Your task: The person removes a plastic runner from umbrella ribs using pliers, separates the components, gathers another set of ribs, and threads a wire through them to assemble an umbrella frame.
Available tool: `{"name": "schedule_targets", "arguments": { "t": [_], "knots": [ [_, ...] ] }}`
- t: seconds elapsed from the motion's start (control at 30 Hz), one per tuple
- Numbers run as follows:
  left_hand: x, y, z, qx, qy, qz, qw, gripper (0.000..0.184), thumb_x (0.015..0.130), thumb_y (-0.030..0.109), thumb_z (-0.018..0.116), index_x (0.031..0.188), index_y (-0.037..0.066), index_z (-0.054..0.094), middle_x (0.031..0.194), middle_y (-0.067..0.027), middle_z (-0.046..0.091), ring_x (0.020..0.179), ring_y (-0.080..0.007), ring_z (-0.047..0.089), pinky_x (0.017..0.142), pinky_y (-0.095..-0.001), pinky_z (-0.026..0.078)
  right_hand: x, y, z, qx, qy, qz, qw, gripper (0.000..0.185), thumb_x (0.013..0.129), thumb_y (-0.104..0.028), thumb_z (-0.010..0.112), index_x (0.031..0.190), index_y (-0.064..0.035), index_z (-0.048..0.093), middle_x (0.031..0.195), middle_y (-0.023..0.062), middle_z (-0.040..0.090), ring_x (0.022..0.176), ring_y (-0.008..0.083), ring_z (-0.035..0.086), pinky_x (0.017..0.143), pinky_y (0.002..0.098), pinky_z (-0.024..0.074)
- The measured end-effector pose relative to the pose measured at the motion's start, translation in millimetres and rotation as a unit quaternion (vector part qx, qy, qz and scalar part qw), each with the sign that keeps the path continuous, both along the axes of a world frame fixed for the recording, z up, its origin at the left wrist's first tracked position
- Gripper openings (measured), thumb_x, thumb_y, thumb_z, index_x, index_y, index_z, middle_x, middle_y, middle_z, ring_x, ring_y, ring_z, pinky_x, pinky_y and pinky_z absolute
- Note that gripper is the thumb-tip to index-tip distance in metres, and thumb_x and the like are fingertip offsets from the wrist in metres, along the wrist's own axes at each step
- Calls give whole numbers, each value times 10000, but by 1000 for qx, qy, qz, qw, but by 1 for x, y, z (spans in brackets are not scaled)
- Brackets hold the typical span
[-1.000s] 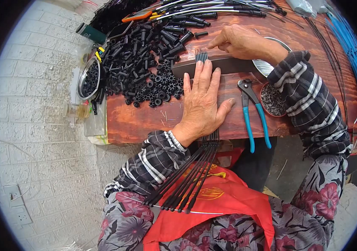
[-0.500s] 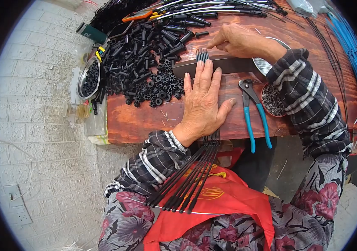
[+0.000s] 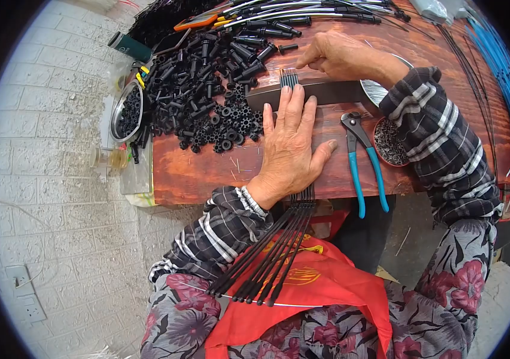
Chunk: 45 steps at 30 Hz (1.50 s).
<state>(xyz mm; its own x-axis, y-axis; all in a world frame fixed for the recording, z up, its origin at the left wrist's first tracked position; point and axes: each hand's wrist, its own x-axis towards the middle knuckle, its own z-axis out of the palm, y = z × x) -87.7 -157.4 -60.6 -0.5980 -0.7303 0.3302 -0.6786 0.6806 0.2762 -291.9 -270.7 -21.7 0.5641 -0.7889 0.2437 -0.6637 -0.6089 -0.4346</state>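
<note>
My left hand (image 3: 291, 140) lies flat, palm down, over a row of thin black cables (image 3: 267, 251). Their far tips (image 3: 289, 78) stick out past my fingertips, across a dark bar (image 3: 338, 93) on the table. The cables' near ends hang over the table edge above my lap. Beyond the bar, my right hand (image 3: 332, 57) is bent with its index finger pointing left, close to the cable tips. Its other fingers are curled under, and whatever they hold is hidden. Pliers with teal handles (image 3: 365, 161) lie right of my left hand.
A large pile of black plastic parts (image 3: 207, 90) covers the table's left side. At the right are a red bowl of small metal bits (image 3: 390, 142), a round metal dish (image 3: 374, 91) and a blue cable bundle (image 3: 506, 84). More cables (image 3: 308, 11) lie at the back.
My right forearm has shifted very slightly to the left. Both hands otherwise keep their places.
</note>
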Motion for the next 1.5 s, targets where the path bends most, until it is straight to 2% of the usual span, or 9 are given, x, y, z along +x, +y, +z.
{"name": "schedule_targets", "arguments": {
  "t": [0.07, 0.17, 0.3, 0.47, 0.6, 0.73, 0.97, 1.13, 1.5],
  "knots": [
    [0, 0, 0, 0, 0, 1, 1000, 764, 817, 362, 682, 1400, -40, 398, 1521, -252, 241, 1447, -399, 174, 1135, -596, 106, 2, 2, 5, -2, 5, 0, 1000, 283, 843, -35, 630, 1091, -133, 725, 909, 192, 695, 798, 328, 682, 690, 398, 530],
    [0, 0, 0, 1, 4, 0, 1000, 762, 814, 358, 685, 1397, -42, 401, 1519, -257, 244, 1446, -401, 178, 1135, -597, 107, 2, 6, 13, 35, 20, -17, 999, 305, 804, 32, 616, 1085, -46, 707, 912, 218, 691, 745, 275, 674, 678, 340, 518],
    [0, 0, -1, -1, 6, -2, 1000, 760, 810, 352, 689, 1393, -44, 404, 1516, -263, 247, 1445, -402, 182, 1134, -600, 108, 0, 1, 3, 26, -35, 4, 999, 308, 797, 30, 618, 1083, -45, 706, 910, 218, 690, 738, 263, 672, 679, 345, 516],
    [0, 0, -1, -3, 11, -6, 1000, 757, 809, 346, 690, 1392, -44, 406, 1516, -264, 250, 1446, -402, 178, 1133, -603, 106, 0, 2, 5, 37, -28, -6, 999, 318, 790, 31, 617, 1085, -46, 705, 914, 217, 690, 736, 256, 672, 680, 350, 514],
    [0, 0, -1, -2, 9, -5, 1000, 755, 808, 342, 690, 1392, -44, 407, 1519, -263, 246, 1448, -401, 172, 1132, -604, 106, 2, 1, 4, 28, -44, 7, 999, 324, 784, 36, 613, 1083, -45, 706, 936, 217, 690, 758, 261, 677, 694, 352, 514],
    [0, 0, -1, 1, 8, -4, 1000, 753, 808, 342, 690, 1391, -44, 409, 1520, -263, 243, 1449, -401, 167, 1133, -604, 104, 2, -1, 6, 46, 3, -18, 999, 322, 784, 43, 605, 1076, -43, 709, 964, 211, 694, 806, 268, 689, 716, 353, 520],
    [0, 0, 0, -1, 7, -5, 1000, 749, 810, 345, 689, 1388, -43, 414, 1519, -261, 245, 1448, -401, 169, 1133, -606, 103, 0, -13, -8, 17, -35, 14, 999, 309, 783, 38, 600, 1059, -35, 716, 962, 213, 698, 856, 294, 697, 742, 373, 533],
    [0, -1, -1, -2, 8, -6, 1000, 747, 811, 349, 688, 1389, -38, 415, 1519, -261, 246, 1448, -402, 170, 1132, -606, 103, 10, -3, 9, 37, -4, -13, 999, 332, 755, 58, 579, 1041, -29, 723, 966, 216, 698, 858, 317, 692, 750, 384, 534],
    [0, -1, -3, -2, 21, -1, 1000, 727, 806, 355, 687, 1371, -32, 442, 1511, -229, 276, 1444, -390, 180, 1132, -604, 111, 35, -13, 1, -39, 8, -29, 999, 445, 704, 45, 544, 1122, -20, 682, 903, 247, 684, 833, 352, 687, 713, 431, 523]
  ]
}}
